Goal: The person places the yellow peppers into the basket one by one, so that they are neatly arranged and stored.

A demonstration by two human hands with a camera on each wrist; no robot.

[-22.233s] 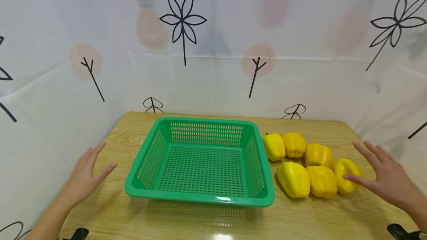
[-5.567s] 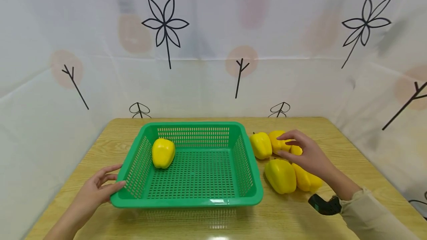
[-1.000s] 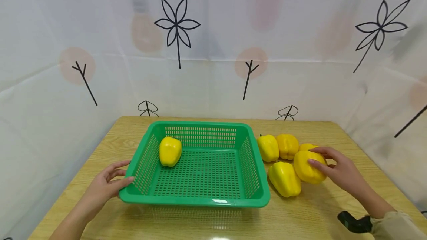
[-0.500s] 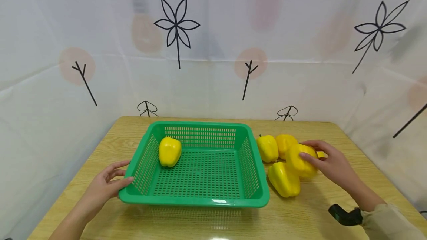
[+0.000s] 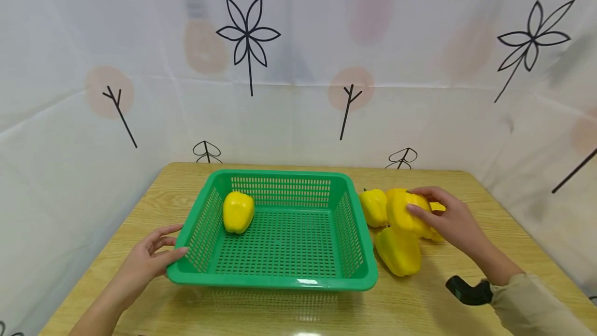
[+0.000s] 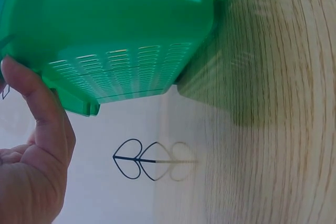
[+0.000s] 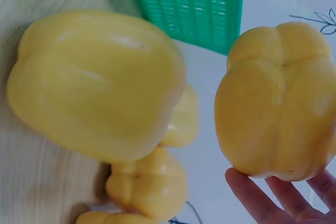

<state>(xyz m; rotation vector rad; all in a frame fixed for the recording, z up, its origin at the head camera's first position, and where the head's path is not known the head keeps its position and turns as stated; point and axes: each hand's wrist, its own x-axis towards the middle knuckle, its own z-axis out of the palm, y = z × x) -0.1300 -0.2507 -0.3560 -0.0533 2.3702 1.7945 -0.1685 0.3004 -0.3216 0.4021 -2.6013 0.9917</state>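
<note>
My right hand [image 5: 454, 219] grips a yellow bell pepper [image 5: 402, 214], raised above the other peppers to the right of the green plastic basket [image 5: 275, 281]. In the right wrist view, fingertips [image 7: 244, 187] press against that held bell pepper [image 7: 278, 108]. With my left hand [image 5: 142, 263] I hold the basket's left rim near its front corner, thumb on top. The left wrist view has the hand [image 6: 39, 150] at the rim, beside the basket's slotted wall [image 6: 126, 35]. One yellow bell pepper [image 5: 238, 213] stands inside the basket, at the back left.
On the wooden table [image 5: 420, 305], a greenish-yellow pepper [image 5: 398, 254] lies by the basket's right front. Another pepper [image 5: 374, 207] sits behind it, with more partly hidden by the held one. A printed white curtain [image 5: 298, 123] hangs behind and along the sides.
Over the last second my right hand has lifted the bell pepper and carried it left and up. Basket and left hand have stayed put. Much earlier, the basket was empty and both hands were free.
</note>
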